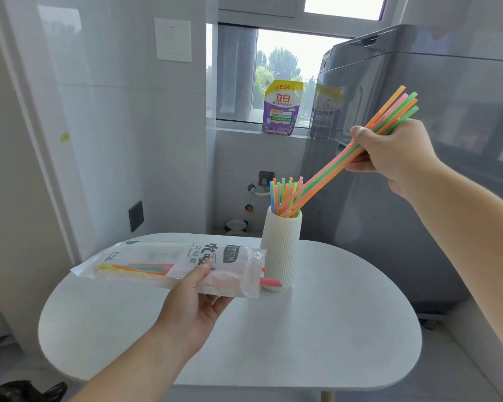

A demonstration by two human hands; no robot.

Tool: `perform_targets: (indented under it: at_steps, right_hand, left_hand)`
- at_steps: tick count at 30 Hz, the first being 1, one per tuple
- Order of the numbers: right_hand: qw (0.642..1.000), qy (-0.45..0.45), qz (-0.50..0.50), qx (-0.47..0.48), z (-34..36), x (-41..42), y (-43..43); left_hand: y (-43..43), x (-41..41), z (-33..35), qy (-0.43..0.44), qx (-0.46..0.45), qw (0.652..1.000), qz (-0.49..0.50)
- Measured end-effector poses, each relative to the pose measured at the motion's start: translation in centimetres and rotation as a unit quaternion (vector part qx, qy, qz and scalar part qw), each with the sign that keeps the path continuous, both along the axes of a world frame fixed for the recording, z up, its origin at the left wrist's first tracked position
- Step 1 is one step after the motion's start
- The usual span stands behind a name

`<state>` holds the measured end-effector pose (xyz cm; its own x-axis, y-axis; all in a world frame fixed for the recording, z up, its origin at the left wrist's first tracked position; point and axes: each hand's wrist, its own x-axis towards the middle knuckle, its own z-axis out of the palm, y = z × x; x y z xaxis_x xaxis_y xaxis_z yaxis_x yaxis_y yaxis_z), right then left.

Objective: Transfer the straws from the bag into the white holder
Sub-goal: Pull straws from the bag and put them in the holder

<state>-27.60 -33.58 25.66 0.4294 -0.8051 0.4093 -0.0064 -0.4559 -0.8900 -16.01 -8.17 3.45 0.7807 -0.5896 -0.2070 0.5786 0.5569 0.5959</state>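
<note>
On the round white counter [317, 329] stood a ribbed white cylindrical holder [280, 250], already carrying a cluster of coloured plastic straws upright in its mouth. Above and to its right, the right hand [395, 158] was closed around a bundle of long orange, pink and green straws [325, 182], tilted so their lower ends dipped into the holder's opening. Just left of the holder, the left hand [198, 303] gripped a clear printed plastic bag [157, 262] from beneath, thumb on top, held level over the counter; a few straws lay inside, one red end poking from the open side beside the holder.
</note>
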Motion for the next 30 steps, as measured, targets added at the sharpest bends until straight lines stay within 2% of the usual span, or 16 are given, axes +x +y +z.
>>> perform_targets:
  at_steps: [10, 19, 30]
  right_hand:
    - [0.998, 0.013, -0.045, -0.036, -1.0, 1.1, -0.2]
    - [0.998, 0.009, -0.055, -0.029, -0.7, 1.3, -0.4]
    - [0.995, 0.06, -0.053, -0.059, -0.4, 3.4, 0.2]
  left_hand:
    - [-0.2, 0.0, -0.4, -0.005, 0.004, 1.0, -0.002]
    - [-0.3, -0.2, -0.3, -0.007, 0.005, 1.0, -0.003]
    - [-0.3, -0.2, -0.3, -0.009, 0.002, 1.0, 0.0]
